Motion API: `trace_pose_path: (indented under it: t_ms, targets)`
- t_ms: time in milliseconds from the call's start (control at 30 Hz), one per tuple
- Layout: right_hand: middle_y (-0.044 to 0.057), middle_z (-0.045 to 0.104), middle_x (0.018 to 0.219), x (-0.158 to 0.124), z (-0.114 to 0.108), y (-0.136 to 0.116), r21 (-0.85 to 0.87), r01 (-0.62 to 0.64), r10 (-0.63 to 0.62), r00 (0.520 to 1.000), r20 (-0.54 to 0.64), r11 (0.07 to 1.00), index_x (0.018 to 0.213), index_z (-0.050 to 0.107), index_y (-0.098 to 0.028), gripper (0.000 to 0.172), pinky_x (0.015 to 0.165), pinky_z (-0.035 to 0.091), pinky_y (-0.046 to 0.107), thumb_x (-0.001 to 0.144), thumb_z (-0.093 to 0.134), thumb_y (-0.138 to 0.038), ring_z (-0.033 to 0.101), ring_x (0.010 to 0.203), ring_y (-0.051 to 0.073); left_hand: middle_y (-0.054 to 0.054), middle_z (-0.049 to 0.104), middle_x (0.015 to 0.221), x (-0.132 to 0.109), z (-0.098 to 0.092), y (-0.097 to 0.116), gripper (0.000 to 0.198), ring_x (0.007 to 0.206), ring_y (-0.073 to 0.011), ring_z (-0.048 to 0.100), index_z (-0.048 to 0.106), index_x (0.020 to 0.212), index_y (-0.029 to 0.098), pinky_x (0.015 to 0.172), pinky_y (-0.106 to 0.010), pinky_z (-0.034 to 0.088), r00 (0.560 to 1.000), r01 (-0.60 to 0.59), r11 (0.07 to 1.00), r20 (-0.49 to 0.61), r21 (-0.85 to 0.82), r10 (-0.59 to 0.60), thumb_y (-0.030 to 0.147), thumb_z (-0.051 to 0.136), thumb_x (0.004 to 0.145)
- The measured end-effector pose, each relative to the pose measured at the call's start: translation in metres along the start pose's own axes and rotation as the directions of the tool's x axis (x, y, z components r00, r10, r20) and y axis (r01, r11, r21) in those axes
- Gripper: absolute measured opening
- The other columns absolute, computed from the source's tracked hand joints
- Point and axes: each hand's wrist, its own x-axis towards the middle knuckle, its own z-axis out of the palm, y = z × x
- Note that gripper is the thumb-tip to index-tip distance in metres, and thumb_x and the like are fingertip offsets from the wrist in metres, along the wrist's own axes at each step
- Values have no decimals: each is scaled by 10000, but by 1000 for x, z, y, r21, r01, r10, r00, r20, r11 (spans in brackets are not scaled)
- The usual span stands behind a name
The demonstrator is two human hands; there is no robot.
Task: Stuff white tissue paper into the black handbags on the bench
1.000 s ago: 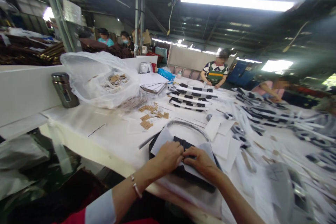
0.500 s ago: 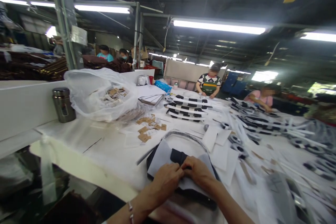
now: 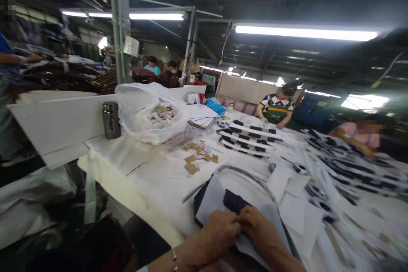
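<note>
In front of me lies a dark bag-like piece with a pale grey sheet over its face. A long arched strip, like a handle or piping, curves above it. On the sheet sits a small dark fabric flap. My left hand, with a bracelet at the wrist, is closed at the flap's lower edge. Right beside it, fingertips nearly touching, my right hand is closed in a pinch on the same edge. The exact spot between the fingertips is hidden.
Small brown tags lie scattered beyond the piece, near a plastic bag of more tags. A flask stands at left. White sheets and black-and-white strips cover the right side. A co-worker works across the table.
My view has swung left, so everything sits further right in the picture, and a person shows at the far left. Both hands stay together at the flap.
</note>
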Motion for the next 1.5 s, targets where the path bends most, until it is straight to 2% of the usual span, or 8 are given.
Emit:
trace_pose_path:
  t_ms: [267,600,800,900,1000,1233,1367,1500]
  targets:
    - [18,684,904,2,-3,-12,-97,-36,36,999,-2,995,813,675,-251,177,815,433,328,889,521,-206,584,946,223,23,675,921,-2,10,-2,49,790,-158,608,621,879,221,667,-296,401,1000,25,998,-5,-50,-26,250,627,918]
    - [59,668,957,1,0,-36,-246,-206,192,978,-77,947,838,616,-213,145,807,412,336,862,488,-149,567,994,247,15,653,925,-3,11,-4,129,799,-159,588,631,1034,271,698,-284,427,997,57,998,-53,-33,-59,213,600,923]
    - [67,713,1011,-1,-28,-42,-111,-229,231,973,8,967,918,683,-216,197,862,452,350,906,493,-265,629,998,245,-18,664,934,7,-33,2,162,827,-170,623,616,1085,221,717,-280,463,999,16,999,41,40,-18,281,509,981]
    - [78,709,1180,-19,-52,-35,-51,-232,233,972,25,971,1132,686,-231,357,963,461,402,953,458,-440,639,1092,267,-52,694,1024,5,-62,-3,332,976,-209,643,621,1086,191,911,-361,472,1000,1,995,23,102,-3,474,482,983]
    - [100,652,1316,-50,-63,-20,-96,-227,223,973,-53,969,1279,629,-220,527,1048,447,454,924,482,-581,597,1207,299,-92,664,1241,-5,-73,-16,501,1197,-267,580,571,1255,201,1092,-470,365,999,-21,983,-26,185,26,575,535,923]
    - [99,629,1352,-91,-27,20,-127,-172,134,955,-264,977,1307,613,-207,504,1097,446,495,971,418,-527,573,1262,283,-102,641,1318,-19,-58,-32,541,1197,-261,603,525,1337,201,1007,-435,458,999,23,966,22,256,-30,415,691,869]
    - [125,635,1335,-91,-19,20,-150,-153,96,938,-334,977,1311,602,-186,490,1074,474,478,975,439,-503,583,1246,281,-118,632,1330,-11,-70,-22,563,1201,-275,601,507,1352,189,1018,-455,461,998,-5,950,60,313,-15,363,710,857]
    - [126,633,1332,-92,-23,14,-161,-161,92,925,-369,974,1310,598,-197,463,1068,477,473,971,472,-487,576,1251,276,-140,517,1461,2,-81,-7,633,1339,-311,488,455,1410,208,1133,-541,343,995,-88,914,-15,397,102,269,721,838]
